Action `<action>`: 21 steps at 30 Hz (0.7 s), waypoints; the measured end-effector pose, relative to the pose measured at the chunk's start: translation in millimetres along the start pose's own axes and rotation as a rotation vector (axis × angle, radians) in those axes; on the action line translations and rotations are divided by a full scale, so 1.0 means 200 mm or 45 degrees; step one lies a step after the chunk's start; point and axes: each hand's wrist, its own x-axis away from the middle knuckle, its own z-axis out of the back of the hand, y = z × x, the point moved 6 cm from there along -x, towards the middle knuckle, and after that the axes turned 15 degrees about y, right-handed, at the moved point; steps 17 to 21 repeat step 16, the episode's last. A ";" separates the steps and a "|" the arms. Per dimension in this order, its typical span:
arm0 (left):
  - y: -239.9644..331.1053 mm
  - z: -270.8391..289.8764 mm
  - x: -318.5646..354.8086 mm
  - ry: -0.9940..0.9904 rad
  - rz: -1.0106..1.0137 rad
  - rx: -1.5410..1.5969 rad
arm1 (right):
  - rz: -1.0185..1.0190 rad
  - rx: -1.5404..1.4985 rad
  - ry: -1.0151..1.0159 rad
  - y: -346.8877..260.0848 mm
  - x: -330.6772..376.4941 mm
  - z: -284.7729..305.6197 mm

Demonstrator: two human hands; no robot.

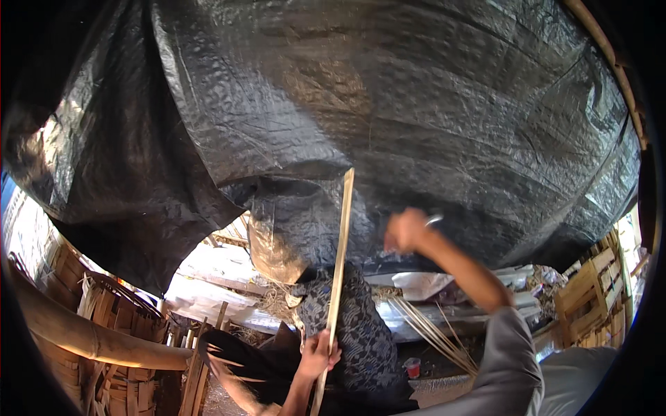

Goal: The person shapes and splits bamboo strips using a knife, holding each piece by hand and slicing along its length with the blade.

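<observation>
We see the left hand [318, 355] at six o'clock, fingers clamped on an upright bamboo strip [338, 277]. The right hand [406, 231], raised past centre, closes its fingers on a small metal blade [433, 220]; woven baskets [114, 326] stand at eight o'clock, contents unclear.

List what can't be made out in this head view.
- Right hand: motion-blurred; the thin metal thing in its grip is too small to identify.
- Bamboo strip: lower end cut off by the bottom edge, below the left hand.
- Thin slivers: far ends hidden behind the grey sleeve.
</observation>
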 end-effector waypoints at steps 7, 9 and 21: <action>-0.15 0.09 0.04 0.049 0.039 0.169 | -1.831 -0.868 0.643 0.89 -0.24 0.31; -0.12 0.05 0.00 -0.028 0.044 0.260 | -1.725 -0.986 0.679 0.72 -0.21 0.30; -0.03 -0.02 0.03 -0.152 0.021 0.225 | -1.199 -0.677 0.262 0.10 0.00 0.11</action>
